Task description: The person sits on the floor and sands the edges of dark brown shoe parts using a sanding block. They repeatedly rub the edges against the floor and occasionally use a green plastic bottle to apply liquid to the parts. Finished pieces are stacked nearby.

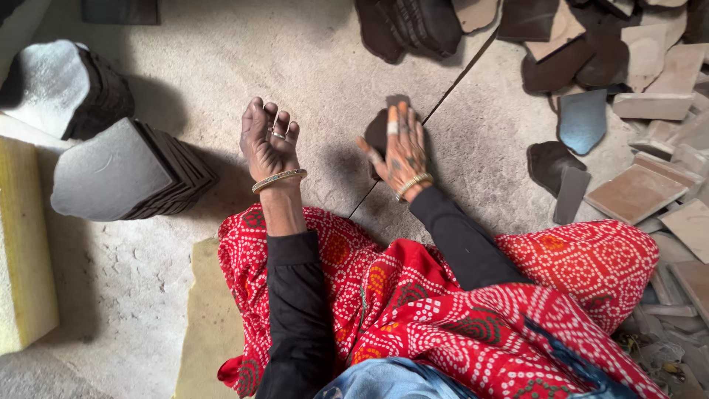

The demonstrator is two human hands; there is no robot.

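My right hand [401, 157] lies with fingers spread on a dark flat cut piece [377, 131] on the concrete floor. One of its fingers is wrapped in pale tape, and a bangle sits at the wrist. My left hand [269, 142] is to the left of it, above bare floor. Its fingers are bent close together with nothing visible in them, and it wears rings and a gold bangle. Both arms are in black sleeves and reach out over a red patterned cloth [473, 310] on my lap.
Two stacks of dark shaped pieces with grey faces [111, 171] [55, 87] stand at the left, beside a yellow foam block [22, 244]. Dark and tan cut pieces [591, 52] are heaped at the upper right, and tan square slabs [635, 193] at the right. A seam [443, 92] crosses the floor.
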